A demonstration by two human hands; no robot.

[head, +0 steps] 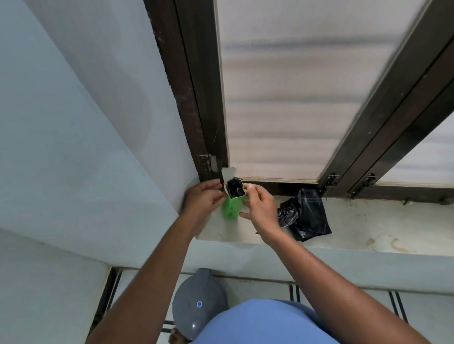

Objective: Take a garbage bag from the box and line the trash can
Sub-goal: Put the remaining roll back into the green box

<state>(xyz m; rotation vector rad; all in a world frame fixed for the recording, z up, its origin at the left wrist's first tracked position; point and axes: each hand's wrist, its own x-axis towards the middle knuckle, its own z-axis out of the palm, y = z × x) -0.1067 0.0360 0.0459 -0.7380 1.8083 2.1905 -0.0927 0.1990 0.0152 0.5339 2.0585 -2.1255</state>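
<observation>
A small green box (231, 208) of garbage bags stands on the window sill (381, 224), its top flap open and a black roll (234, 188) showing inside. My left hand (205, 199) touches the box's left side near the flap. My right hand (259, 207) grips the box from the right, thumb and fingers curled round it. A loose black garbage bag (305, 216) lies crumpled on the sill just right of my right hand. The grey trash can (198, 302) with its lid on stands on the floor below, partly hidden by my blue shirt.
A dark wooden window frame (204, 107) with frosted panes rises behind the sill. A pale wall (60, 128) closes the left side. My bare foot (177, 342) is beside the can on the tiled floor.
</observation>
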